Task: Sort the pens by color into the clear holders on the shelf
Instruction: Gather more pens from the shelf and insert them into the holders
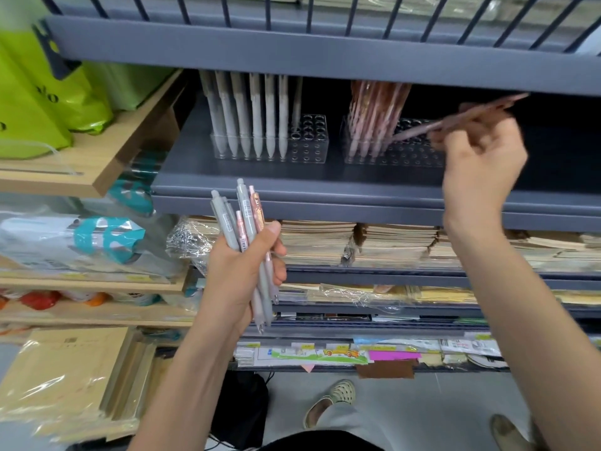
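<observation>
Holders (309, 151): grey pens (257, 118) (left), pink pens (374, 115)

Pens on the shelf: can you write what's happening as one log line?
left hand: holds pen bundle | right hand: holds pink pen, tip by pink-pen holder | grey-pen holder: partly filled

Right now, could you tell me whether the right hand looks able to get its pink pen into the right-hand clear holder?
Probably yes. The right hand holds the pink pen just over the right-hand holder, whose right holes look empty; the low shelf above may force a tilted entry.
</observation>
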Action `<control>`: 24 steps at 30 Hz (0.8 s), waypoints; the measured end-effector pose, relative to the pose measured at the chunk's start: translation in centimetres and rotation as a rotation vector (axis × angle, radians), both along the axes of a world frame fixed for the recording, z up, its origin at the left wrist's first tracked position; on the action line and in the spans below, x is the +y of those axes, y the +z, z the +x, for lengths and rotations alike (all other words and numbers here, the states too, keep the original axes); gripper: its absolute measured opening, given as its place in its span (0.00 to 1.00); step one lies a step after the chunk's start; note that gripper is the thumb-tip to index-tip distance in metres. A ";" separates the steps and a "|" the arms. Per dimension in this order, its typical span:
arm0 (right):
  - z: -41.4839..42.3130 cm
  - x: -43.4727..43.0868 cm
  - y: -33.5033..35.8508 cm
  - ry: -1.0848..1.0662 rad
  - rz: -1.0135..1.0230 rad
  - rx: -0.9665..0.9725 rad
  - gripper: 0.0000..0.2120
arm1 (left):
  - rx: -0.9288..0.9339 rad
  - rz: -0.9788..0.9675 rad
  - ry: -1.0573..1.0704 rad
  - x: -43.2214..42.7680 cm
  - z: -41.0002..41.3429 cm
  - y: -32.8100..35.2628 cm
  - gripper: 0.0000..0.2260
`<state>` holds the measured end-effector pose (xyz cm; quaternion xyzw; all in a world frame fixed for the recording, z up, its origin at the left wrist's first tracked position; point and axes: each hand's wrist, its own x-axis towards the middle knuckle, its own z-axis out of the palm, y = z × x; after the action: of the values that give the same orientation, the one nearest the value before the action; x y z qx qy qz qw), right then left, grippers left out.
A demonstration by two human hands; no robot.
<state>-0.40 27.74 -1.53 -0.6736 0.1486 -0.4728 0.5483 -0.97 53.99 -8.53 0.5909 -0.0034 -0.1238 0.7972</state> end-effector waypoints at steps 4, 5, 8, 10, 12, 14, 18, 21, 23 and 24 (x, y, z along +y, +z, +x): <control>1.4 -1.2 -0.2 -0.058 -0.131 0.053 0.08 | -0.014 0.031 -0.005 -0.3 0.5 -0.2 0.08; 1.8 -1.3 -0.4 -0.055 -0.168 0.079 0.07 | -0.018 0.036 -0.008 -0.4 0.5 -0.2 0.07; 3.0 -1.5 -0.3 -0.063 -0.295 0.145 0.08 | -0.014 0.042 -0.010 -0.5 0.6 -0.3 0.14; 3.8 -1.6 0.0 -0.048 -0.371 0.187 0.06 | -0.001 0.013 -0.011 -0.6 0.6 -0.3 0.15; 4.4 -1.7 0.3 -0.033 -0.393 0.213 0.05 | 0.007 -0.004 -0.018 -0.5 0.7 -0.3 0.16; 4.8 -1.9 0.6 -0.071 -0.373 0.192 0.05 | 0.005 -0.019 -0.021 -0.4 0.9 -0.5 0.17; 5.2 -2.2 0.4 -0.082 -0.328 0.202 0.05 | -0.008 -0.004 0.005 -0.1 1.2 -1.0 0.10; 5.6 -2.4 -0.3 -0.147 -0.518 0.363 0.09 | -0.001 0.026 0.015 0.0 1.5 -1.7 0.08; 6.2 -2.4 -0.5 -0.179 -0.598 0.494 0.11 | -0.013 0.042 0.002 0.1 1.5 -2.0 0.08; 6.5 -2.4 -0.5 -0.169 -0.609 0.541 0.12 | -0.019 0.043 0.000 0.1 1.5 -2.1 0.07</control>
<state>6.06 25.34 -2.02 -0.8904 0.1954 -0.3443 0.2245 0.56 54.12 -10.63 0.6092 -0.0081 -0.1183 0.7841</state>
